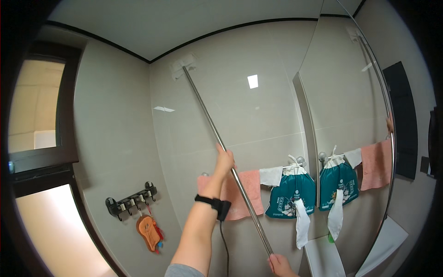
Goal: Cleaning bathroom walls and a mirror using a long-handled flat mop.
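A long shiny metal pole (210,117) slants up across the tiled wall (240,111) to a flat white mop head (183,66) pressed near the ceiling. My left hand (224,161) grips the pole about halfway up, arm raised, with a black band on the wrist. At the bottom edge, my right hand (279,265) holds the pole's lower end.
A pink towel (247,194) and a white cloth hang on a rail behind the pole. A teal drawstring bag (292,194) hangs beside a large mirror (350,138). A black hook rack (131,201) with an orange brush is lower left. A dark-framed window (39,138) is at left.
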Available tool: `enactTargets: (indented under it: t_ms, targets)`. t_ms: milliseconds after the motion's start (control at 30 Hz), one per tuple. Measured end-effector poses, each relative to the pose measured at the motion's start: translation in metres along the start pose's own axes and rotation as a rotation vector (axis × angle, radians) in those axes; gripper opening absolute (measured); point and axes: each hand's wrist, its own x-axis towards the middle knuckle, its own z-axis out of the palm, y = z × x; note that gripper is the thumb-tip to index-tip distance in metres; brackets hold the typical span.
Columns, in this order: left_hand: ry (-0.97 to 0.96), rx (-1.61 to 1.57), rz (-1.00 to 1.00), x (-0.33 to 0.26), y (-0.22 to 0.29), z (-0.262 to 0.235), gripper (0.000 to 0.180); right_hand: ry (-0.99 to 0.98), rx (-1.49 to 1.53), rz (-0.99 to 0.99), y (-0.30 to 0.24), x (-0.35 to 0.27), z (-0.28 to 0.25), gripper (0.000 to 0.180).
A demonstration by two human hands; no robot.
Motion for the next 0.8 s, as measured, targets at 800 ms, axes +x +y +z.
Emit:
enactTargets:
  t_ms: [800]
  targets:
    - [0.161, 0.265, 0.124, -0.067, -0.089, -0.022, 0.049, 0.093, -0.126, 0.064, 0.058, -0.027, 0.048, 0.033]
